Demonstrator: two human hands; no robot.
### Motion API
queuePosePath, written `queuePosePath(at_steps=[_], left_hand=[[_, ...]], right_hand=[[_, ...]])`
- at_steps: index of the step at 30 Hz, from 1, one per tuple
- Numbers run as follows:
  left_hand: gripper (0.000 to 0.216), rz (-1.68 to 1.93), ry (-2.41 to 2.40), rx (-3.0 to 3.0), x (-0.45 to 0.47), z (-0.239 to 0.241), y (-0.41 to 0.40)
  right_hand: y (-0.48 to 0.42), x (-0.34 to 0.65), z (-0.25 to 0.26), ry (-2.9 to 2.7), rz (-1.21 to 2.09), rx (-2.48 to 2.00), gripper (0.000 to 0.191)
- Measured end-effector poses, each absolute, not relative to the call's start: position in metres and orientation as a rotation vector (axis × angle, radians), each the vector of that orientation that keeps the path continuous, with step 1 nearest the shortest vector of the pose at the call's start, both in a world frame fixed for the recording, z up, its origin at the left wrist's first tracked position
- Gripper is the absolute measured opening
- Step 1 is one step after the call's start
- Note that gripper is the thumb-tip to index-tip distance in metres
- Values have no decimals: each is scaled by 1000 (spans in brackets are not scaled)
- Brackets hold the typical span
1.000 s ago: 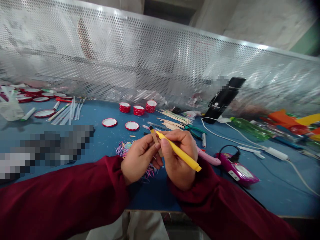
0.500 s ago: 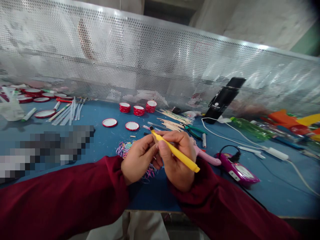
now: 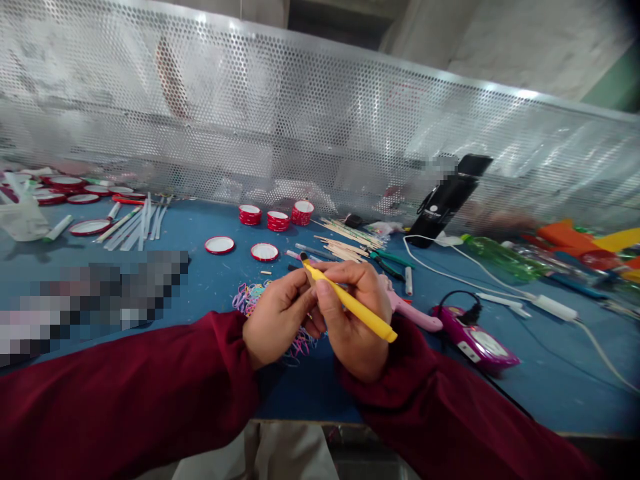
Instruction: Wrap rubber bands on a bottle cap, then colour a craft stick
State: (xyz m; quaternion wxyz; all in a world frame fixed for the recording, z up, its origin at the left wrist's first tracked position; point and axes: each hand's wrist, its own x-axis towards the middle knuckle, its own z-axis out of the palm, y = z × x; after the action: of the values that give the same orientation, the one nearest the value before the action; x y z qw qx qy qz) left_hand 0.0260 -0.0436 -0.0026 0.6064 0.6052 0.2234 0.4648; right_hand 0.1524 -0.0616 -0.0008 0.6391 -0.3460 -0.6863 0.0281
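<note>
A slim yellow marker [image 3: 363, 311] with a dark tip slants across my right hand [image 3: 361, 327], gripped between thumb and fingers. Its narrow end points up and to the left. My left hand [image 3: 280, 313] is closed in a pinch just below that end, its fingertips meeting those of the right hand. What lies between the left fingers is hidden. Under both hands spreads a loose pile of coloured rubber bands [image 3: 245, 298], partly covered by them. A pink-handled tool [image 3: 417, 315] lies right of my right hand, its other end hidden.
Red-rimmed lids [image 3: 219, 245] and small red stacks [image 3: 277, 221] stand ahead. Wooden sticks [image 3: 345, 250], green-handled pliers [image 3: 387, 263] and a black bottle [image 3: 447, 200] lie beyond. A purple power socket [image 3: 480, 340] with cables sits right. Translucent glue sticks [image 3: 125, 230] lie left. A perforated metal panel [image 3: 320, 120] borders the back.
The yellow marker's rear end has shifted very slightly left and up. Both hands otherwise keep the same place and grip.
</note>
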Motion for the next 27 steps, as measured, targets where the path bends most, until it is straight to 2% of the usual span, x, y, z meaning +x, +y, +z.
queuePosePath(at_steps=[4, 10, 16, 23, 27], left_hand=[[34, 1072, 528, 1406, 26, -2, -44], [36, 1084, 516, 1409, 26, -3, -44], [35, 1073, 528, 1413, 26, -4, -43], [35, 1082, 518, 1433, 26, -3, -44], [35, 1074, 520, 1430, 26, -3, -44]], right_hand=[[-62, 153, -1, -1533, -24, -806, 9], [-62, 152, -3, -1557, 128, -775, 8], [-62, 153, 0, -1534, -7, -813, 7], [-63, 152, -3, -1555, 138, -767, 11], [-63, 153, -2, -1534, 24, -816, 10]])
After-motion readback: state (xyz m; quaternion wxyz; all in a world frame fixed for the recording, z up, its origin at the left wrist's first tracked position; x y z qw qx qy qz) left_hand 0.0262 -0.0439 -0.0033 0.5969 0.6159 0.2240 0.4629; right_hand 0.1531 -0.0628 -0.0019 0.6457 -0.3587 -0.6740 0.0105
